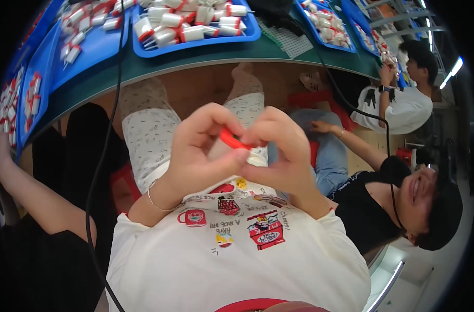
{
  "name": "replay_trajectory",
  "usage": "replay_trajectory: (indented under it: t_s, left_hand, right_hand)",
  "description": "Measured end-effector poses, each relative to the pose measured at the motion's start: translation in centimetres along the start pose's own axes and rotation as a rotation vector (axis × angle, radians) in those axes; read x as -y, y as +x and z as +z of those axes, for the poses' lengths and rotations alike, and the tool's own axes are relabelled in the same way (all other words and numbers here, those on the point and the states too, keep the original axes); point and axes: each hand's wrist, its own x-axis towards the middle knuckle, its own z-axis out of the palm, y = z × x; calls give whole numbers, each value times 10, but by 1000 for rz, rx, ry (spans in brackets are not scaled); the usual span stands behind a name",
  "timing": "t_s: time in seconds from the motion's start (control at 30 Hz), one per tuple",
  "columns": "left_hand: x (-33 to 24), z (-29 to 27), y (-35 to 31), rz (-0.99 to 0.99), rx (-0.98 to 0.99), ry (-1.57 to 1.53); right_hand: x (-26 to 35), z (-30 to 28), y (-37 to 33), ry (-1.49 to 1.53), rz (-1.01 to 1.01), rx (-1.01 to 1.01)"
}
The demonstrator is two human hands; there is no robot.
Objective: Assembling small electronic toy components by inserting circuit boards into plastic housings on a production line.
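Both of my hands are raised in front of my chest, below the table edge, around one small white cylindrical part with a red ring at its end. My left hand closes around the white body, its thumb reaching along the underside. At the red ring, the bent fingers of my right hand meet it in a pinch. A dark spot shows inside the ring, too small to make out. My fingertips partly hide the piece.
A blue tray of similar red-and-white parts stands on the green table. More filled trays line both sides. A perforated grey sheet lies there too. A black cable hangs at left. Co-workers sit close on both sides.
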Motion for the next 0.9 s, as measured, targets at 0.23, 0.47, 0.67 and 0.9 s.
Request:
replay_trajectory:
  t_s: [0.23,0.47,0.67,0.9]
  left_hand:
    - [-16,7,8,137,231,144]
    - [-16,-1,11,346,292,211]
    - [-26,-11,9,256,278,355]
    - [-15,-13,22,167,227,307]
  right_hand:
    - [11,-13,-10,-190,-72,-17]
    - [4,-11,-3,-249,-304,-71]
    - [-4,-3,8,-105,-257,-27]
    - [-20,-16,16,-168,-183,90]
